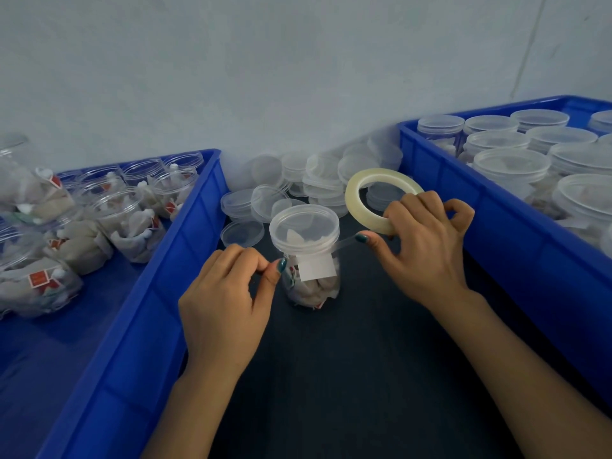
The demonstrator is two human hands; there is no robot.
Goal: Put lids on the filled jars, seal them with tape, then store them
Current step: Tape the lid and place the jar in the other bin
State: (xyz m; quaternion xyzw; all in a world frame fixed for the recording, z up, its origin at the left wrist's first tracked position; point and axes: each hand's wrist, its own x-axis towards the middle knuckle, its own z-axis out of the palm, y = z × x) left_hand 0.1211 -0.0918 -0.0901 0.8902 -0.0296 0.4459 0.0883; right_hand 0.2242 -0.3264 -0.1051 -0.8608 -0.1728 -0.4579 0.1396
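I've got the lidded jar (308, 260) upright between both hands, left hand (225, 299) pinching the strip (346, 244) just left of it, right hand (427, 250) gripping the tape roll (364, 190) on its right, tape running left-to-right across the near seam, neither hand nearer

Near lane: I see bare worktop (347, 376) between the two bins, open toward me
Left flank: left bin (159, 309) wall shuts it off; open jars crowd its far end
Right flank: right bin (530, 260) wall; lidded jars fill it
Back: loose lids (318, 180) heaped up to the wall
Centre: jar (306, 246) stands mid-lane; my left hand (225, 299) pinches the tape strip (346, 244) just beside it; my right hand (427, 246) grips the tape roll (364, 193); only narrow gaps remain
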